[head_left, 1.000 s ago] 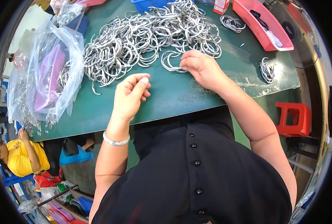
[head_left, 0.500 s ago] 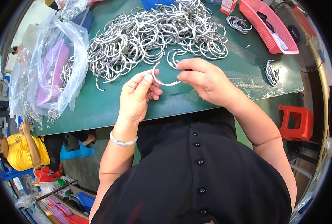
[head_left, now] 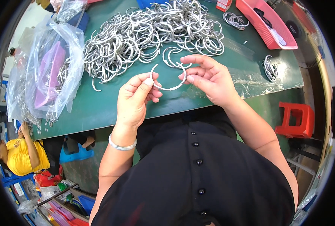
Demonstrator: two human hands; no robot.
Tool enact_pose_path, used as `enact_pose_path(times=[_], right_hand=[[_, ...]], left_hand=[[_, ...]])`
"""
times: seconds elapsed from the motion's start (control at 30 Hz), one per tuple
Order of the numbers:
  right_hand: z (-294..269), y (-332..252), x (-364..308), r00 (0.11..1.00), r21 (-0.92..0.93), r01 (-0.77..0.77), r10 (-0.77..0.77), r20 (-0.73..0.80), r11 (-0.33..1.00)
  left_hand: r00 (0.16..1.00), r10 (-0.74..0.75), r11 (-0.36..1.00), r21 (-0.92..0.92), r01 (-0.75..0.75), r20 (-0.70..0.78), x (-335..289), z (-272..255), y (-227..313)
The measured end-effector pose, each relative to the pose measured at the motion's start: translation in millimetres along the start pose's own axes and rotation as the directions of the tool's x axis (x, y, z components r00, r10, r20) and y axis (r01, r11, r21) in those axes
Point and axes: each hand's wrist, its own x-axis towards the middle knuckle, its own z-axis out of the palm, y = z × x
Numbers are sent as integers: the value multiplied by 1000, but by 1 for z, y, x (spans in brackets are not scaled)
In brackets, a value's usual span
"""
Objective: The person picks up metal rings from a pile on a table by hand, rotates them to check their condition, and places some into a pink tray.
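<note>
A thin silver-grey C-shaped metal ring (head_left: 169, 89), like an open bangle, is held between my hands above the table's near edge, its gap facing away from me. My left hand (head_left: 135, 96) pinches its left side between thumb and fingers. At the ring's right side, my right hand (head_left: 212, 81) has it between thumb tip and a fingertip, with the index finger raised apart. Just beyond lie a couple of similar loose rings (head_left: 168, 56) on the green table (head_left: 103, 109). A large tangled heap of the same rings (head_left: 137, 37) spreads behind them.
Clear plastic bags (head_left: 67, 41) holding a purple scoop-like piece and small metal parts lie at the left. Small ring bundles (head_left: 270, 69) and a pink basket (head_left: 267, 26) are at the right. A red stool (head_left: 295, 119) stands right; a person in yellow (head_left: 24, 154) sits left.
My right hand has turned and its fingers have opened more, the thumb now showing at the ring's right side. The ring has turned so more of its right arc shows. The view has shifted slightly.
</note>
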Motion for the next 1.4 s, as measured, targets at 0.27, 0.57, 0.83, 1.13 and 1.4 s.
enact_pose_path(times=[0.27, 0.57, 0.83, 1.13, 1.4], right_hand=[[-2, 3, -1, 993, 96, -115, 118, -21, 989], [0, 0, 0, 972, 101, -231, 234, -22, 968], [0, 1, 0, 972, 97, -231, 235, -29, 968], [2, -5, -1, 974, 103, -218, 222, -37, 971], [1, 5, -6, 999, -56, -34, 32, -36, 998]], left_hand=[[996, -90, 991, -99, 91, 15, 2, -1, -1], [992, -128, 985, -119, 127, -3, 2, -1, 0], [992, -125, 987, -104, 125, 3, 2, -1, -1], [994, -109, 991, -78, 110, 21, 2, 0, -2], [998, -45, 992, -116, 51, 48, 1, -2, -10]])
